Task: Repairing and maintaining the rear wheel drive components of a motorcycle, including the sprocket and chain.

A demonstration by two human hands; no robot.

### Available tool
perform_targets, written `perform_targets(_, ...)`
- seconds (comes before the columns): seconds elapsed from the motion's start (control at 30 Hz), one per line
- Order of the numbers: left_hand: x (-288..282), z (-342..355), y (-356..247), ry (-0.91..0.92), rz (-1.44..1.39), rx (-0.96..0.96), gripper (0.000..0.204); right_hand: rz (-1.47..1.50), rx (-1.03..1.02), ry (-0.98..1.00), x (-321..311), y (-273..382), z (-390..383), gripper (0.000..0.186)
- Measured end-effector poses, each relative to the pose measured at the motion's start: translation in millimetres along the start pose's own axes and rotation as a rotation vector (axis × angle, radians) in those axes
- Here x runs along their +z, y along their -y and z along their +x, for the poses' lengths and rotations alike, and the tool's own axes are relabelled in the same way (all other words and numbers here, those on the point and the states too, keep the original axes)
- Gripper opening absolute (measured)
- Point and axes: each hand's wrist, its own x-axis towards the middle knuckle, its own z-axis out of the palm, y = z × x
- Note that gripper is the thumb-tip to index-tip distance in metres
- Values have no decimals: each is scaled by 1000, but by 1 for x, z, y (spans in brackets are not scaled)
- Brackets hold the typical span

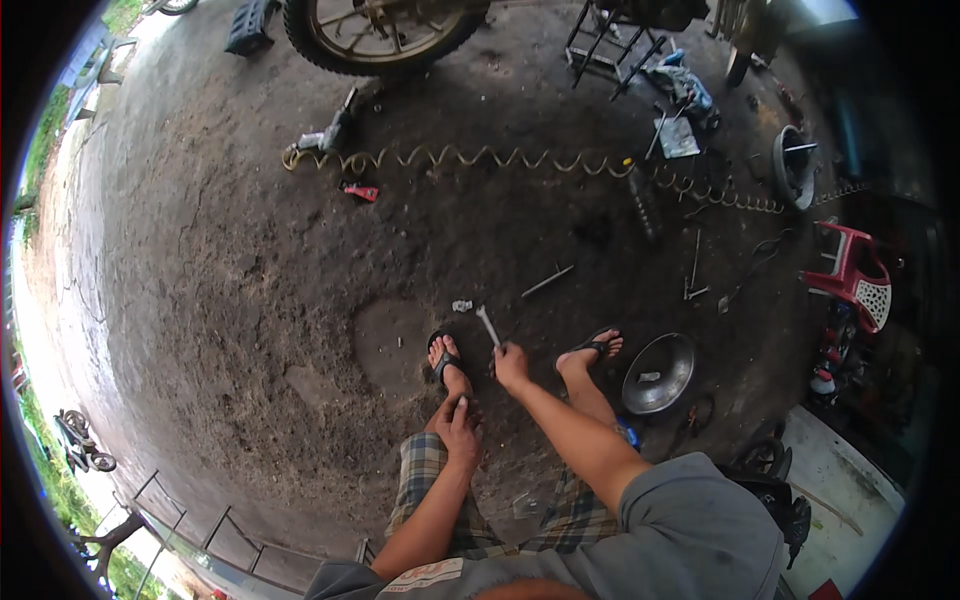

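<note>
Wrench of silvery steel (487, 324) grasped in right hand (511, 368), engaging nothing yet, near small loose silvery metal part (462, 306); grip of left hand (460, 430) unclear.

A slim, straight, silvery metal wrench (488, 326) slants out of the right grip (510, 368), its free head pointing forward and slightly left, its rear part mostly hidden.

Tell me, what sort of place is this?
Probably a motorcycle repair workshop. A motorcycle wheel stands at the top, a coiled hose runs across the dark, worn ground, and the person's right hand holds a wrench.
</note>
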Motion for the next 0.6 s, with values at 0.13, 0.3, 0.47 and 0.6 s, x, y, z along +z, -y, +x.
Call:
perform_targets(0.13, -18, -37, -105, -21, 318, 358, 30, -236, -465, 315, -42, 106, -139, 21)
perform_targets(0.3, -98, -93, -261, 197, 1108, 941, 43, -383, -1133, 443, -34, 262, -254, 22)
perform_targets(0.47, -153, -118, -357, 64, 1146, 941, 17, -721, -1218, 770, -3, 416, -320, 21)
perform_targets(0.6, -179, -93, -409, -90, 936, 1004, 19, -544, -1280, 636, 15, 510, -346, 22)
